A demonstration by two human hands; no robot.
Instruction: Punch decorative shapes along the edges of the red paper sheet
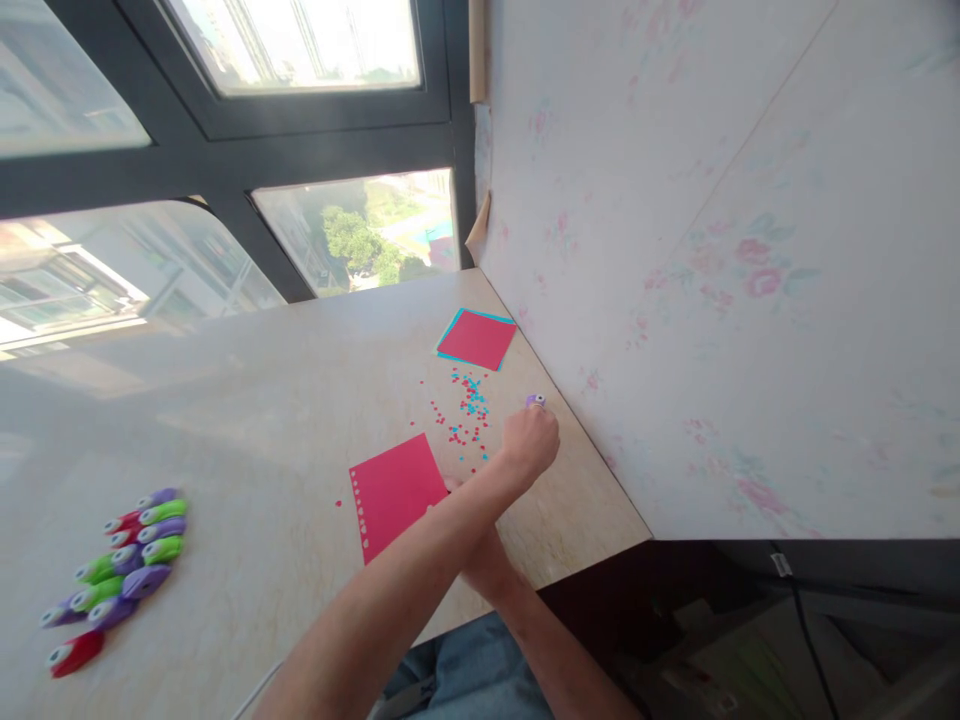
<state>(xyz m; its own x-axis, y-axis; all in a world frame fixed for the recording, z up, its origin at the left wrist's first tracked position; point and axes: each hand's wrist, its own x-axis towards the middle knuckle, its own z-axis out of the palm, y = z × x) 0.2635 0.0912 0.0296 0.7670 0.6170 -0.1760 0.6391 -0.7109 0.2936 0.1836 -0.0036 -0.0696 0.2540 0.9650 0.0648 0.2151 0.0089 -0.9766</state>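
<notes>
Two arms cross over a pale table (247, 400). The left hand (529, 440) reaches far out, close to the wall (712, 300). It is curled up in a fist. A small purple punch (535, 401) pokes out at the top of the fist, so the hand looks to be holding it. The punch is near the table's edge, where the table meets the wall.

The right hand (478, 558) lies under the left arm. Most of it is hidden, so I cannot tell if it is open or closed. One fingertip shows at the edge of a red sheet (394, 492). The red sheet lies flat on the table, just beside the arms. It has a row of little holes down one side.

Lots of tiny red and blue bits (466, 410) lie on the table between the red sheet and the punch. Past the bits is a stack (478, 338) with a red paper on top of a blue paper, close to the wall.

Far off on the other side of the table is a pile of punches (120, 565). They are green, purple and red, and they touch one another.

The wall has faint pink flowers on it. A big window (300, 45) with dark bars is past the table.
</notes>
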